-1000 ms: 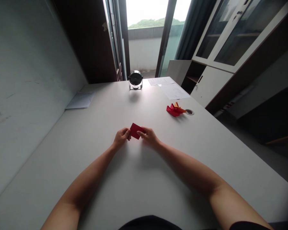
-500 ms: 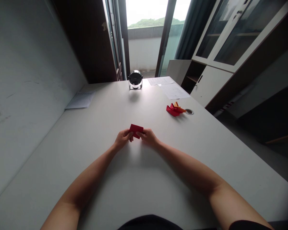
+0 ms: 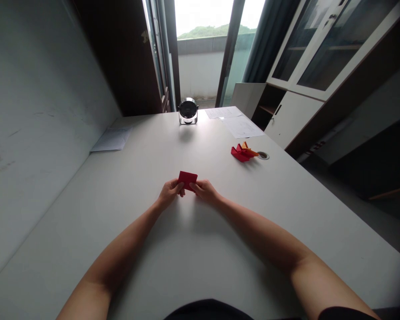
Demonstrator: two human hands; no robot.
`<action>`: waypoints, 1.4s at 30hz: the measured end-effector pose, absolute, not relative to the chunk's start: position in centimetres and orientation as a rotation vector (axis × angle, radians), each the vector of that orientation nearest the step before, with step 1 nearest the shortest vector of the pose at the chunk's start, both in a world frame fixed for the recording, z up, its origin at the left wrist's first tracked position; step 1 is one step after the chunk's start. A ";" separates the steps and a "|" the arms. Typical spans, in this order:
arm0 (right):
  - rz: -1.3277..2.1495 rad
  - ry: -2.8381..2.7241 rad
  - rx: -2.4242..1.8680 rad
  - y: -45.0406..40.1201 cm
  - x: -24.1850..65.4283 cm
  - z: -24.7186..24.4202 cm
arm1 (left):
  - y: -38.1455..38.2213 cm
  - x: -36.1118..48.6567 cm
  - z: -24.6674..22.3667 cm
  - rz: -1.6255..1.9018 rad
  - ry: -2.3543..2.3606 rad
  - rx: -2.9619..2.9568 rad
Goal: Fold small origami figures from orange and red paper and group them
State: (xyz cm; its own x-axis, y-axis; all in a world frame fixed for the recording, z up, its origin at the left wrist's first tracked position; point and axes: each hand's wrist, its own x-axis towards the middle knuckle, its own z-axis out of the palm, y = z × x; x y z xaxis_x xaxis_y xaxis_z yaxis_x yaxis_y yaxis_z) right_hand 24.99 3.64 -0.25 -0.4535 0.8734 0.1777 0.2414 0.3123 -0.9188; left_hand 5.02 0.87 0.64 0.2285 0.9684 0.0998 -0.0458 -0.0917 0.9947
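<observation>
A small red piece of folded paper, roughly square, is held between both hands above the white table. My left hand pinches its lower left side, thumb on the front face. On the other side, my right hand grips the lower right corner, with its thumb also on the front. The fingers behind the paper are mostly hidden. Farther off to the right lie folded paper figures in red and orange, close together.
The white table stretches toward a glass door. A round dark device on a metal stand stands at the far edge. Paper sheets lie far right, another sheet by the left wall. A cable hole sits beside the figures.
The red folded paper has shifted slightly left and up and has turned a little, its top edge now more level. Both hands keep their hold on it.
</observation>
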 end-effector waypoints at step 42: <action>0.999 -1.781 -1.037 3.9 25.4 -0.3 | 0.7 5.1 0.5 0.982 1.043 1.520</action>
State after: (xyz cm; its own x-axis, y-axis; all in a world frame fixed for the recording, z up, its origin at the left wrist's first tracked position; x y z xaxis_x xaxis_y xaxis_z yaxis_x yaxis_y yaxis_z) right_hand 25.44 3.90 -0.29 -0.3192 0.9121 0.2572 0.2560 0.3443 -0.9033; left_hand 5.06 0.73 0.48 0.2968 0.9518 0.0780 0.1350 -0.1227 0.9832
